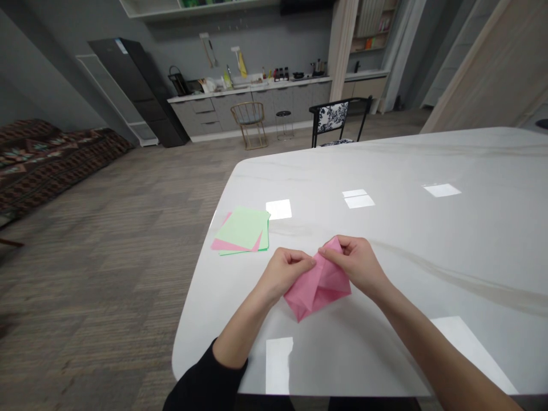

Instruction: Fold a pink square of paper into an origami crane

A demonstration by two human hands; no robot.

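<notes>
A pink sheet of folded paper (319,285) is held just above the white table, its creases and a raised flap showing. My left hand (289,271) pinches the paper's upper left edge between thumb and fingers. On the other side, my right hand (353,260) grips the top right corner, thumb in front and fingers behind. Parts of the fingers behind the paper are hidden. To the left lies a loose stack of green and pink paper sheets (242,228), a light green one on top.
The glossy white table (402,240) has its rounded left edge beside the paper stack. A black-framed chair (338,120) stands at the far edge. Farther back are a gold chair (249,120), a stool (283,123), a kitchen counter (226,108) and a dark fridge (141,91).
</notes>
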